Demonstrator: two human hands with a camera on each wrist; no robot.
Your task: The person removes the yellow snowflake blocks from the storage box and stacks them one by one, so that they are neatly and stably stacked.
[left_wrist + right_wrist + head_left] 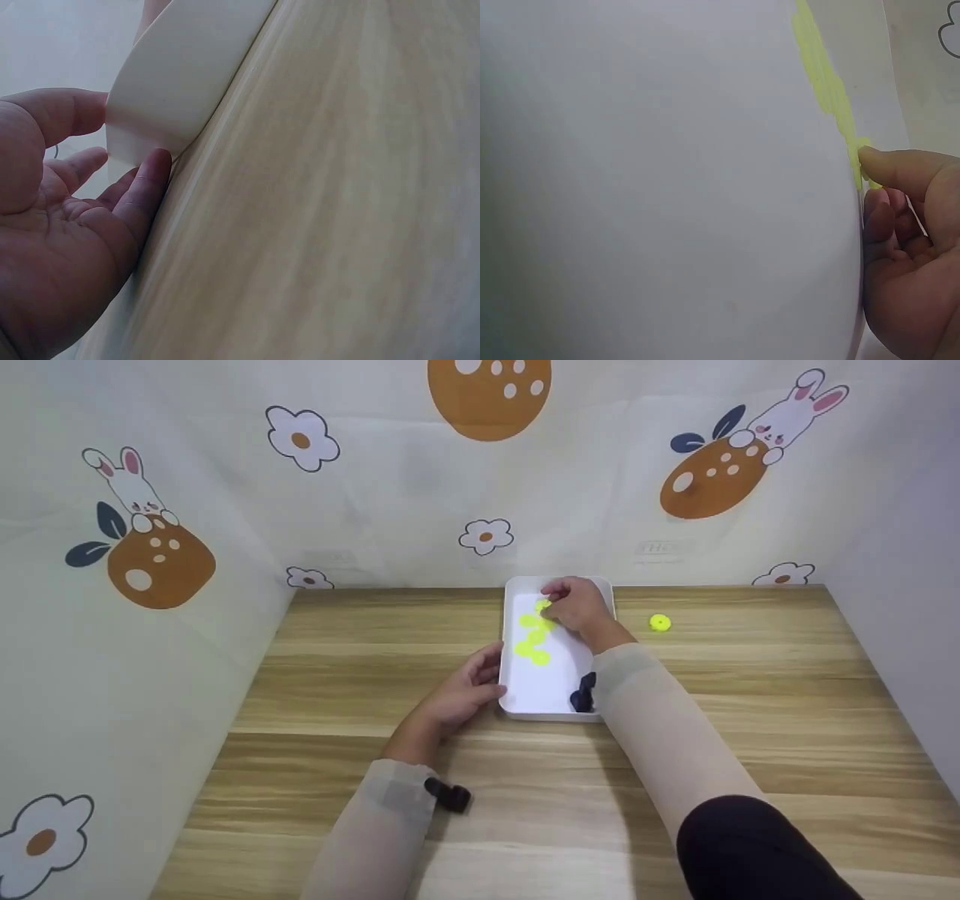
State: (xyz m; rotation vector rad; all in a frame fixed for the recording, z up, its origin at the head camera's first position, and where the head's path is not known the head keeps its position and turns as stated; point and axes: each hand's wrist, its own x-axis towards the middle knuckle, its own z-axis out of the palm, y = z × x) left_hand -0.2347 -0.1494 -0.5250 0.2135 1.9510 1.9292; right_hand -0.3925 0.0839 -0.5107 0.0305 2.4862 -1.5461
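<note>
In the head view a white tray [551,690] sits on the wooden table, with several small bright yellow round pieces [540,658] inside it. My right hand [581,606] reaches into its far part and pinches one yellow piece [543,605] between thumb and fingers; the right wrist view shows the thumb [892,169] against yellow, the fingertips partly hidden. My left hand [465,690] touches the tray's left side from outside. Seen from the left wrist, its thumb and spread fingers [146,195] rest against the white wall [187,67].
A lone yellow round piece [660,622], with a small hole in its middle, lies on the table [750,697] right of the tray. Behind stands a pale cloth wall [397,510] with rabbits and flowers. Small black devices [450,796] are worn at both wrists.
</note>
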